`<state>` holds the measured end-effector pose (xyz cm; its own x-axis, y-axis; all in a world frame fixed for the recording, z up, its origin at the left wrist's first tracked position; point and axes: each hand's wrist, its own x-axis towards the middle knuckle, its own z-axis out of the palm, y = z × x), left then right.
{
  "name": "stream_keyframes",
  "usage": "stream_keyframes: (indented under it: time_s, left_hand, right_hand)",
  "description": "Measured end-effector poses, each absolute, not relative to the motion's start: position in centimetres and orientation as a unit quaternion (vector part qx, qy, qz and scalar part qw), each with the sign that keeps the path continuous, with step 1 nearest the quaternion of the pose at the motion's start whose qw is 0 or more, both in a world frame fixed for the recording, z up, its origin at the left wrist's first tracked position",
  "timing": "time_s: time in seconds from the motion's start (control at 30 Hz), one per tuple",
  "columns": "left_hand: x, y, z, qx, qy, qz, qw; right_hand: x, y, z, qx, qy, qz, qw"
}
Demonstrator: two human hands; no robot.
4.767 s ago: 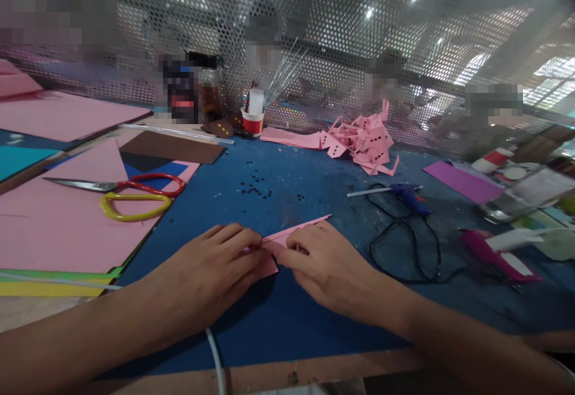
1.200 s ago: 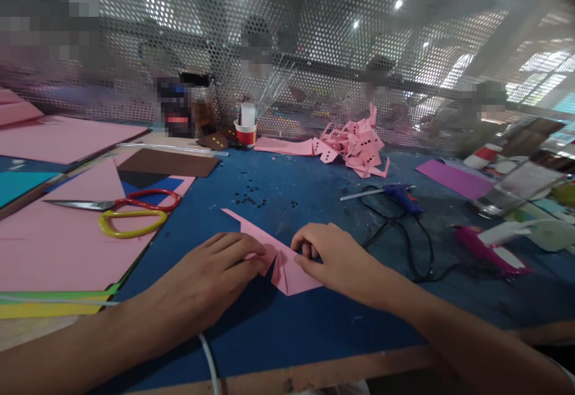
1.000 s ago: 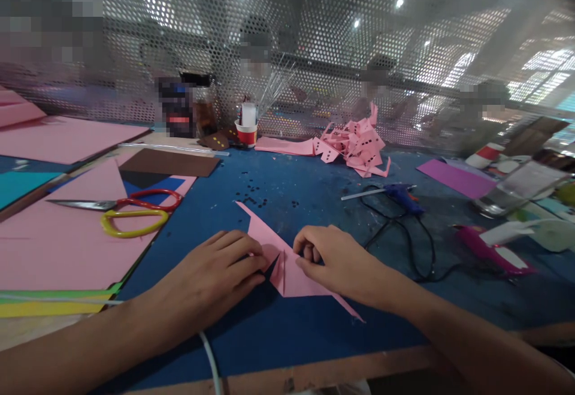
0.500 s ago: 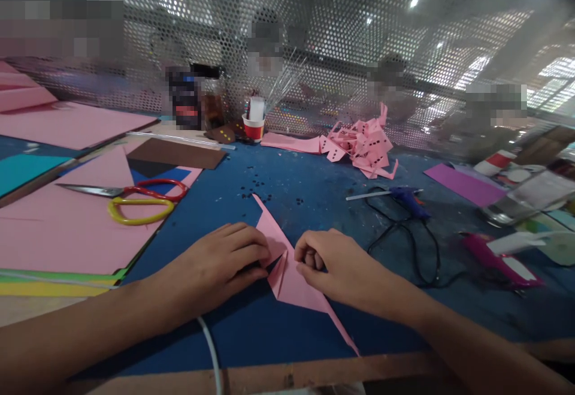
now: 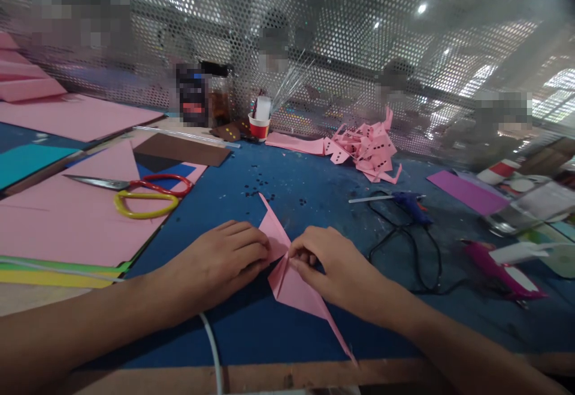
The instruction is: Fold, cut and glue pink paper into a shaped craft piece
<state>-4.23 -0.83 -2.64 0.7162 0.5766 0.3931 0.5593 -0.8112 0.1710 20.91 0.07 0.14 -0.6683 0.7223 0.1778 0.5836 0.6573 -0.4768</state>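
Observation:
A folded piece of pink paper point(image 5: 300, 292) lies slantwise on the blue tabletop, with pointed ends and a raised pleat near its middle. From the left, my left hand point(image 5: 224, 254) presses on its upper part, fingers curled together at the paper's edge. Opposite it, my right hand point(image 5: 336, 266) pinches the paper beside the pleat with thumb and forefinger. Small black dots point(image 5: 258, 186) are scattered just beyond the paper's far tip. Scissors with red and yellow handles point(image 5: 179, 190) rest on pink sheets point(image 5: 67, 221) left of my hands.
A blue glue gun point(image 5: 411, 206) with a black cord and a magenta glue gun point(image 5: 498, 272) lie at right. Pink cut-outs point(image 5: 371, 149) are heaped at the back, near a red-and-white cup point(image 5: 259, 130). A white cable point(image 5: 211, 341) crosses the table's front edge.
My right hand has moved left onto the pleat, its fingertips now closed on the paper. My left hand stays on the paper, and the whole view has shifted slightly.

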Motion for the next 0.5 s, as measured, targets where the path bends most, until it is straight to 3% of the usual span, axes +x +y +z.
stream_keyframes:
  time_s: [0.5]
  left_hand:
    - [-3.4, -0.4, -2.3, 0.903, 0.349, 0.24, 0.073]
  right_hand:
    - [20.0, 2.9, -0.2, -0.359, -0.876, 0.276, 0.167]
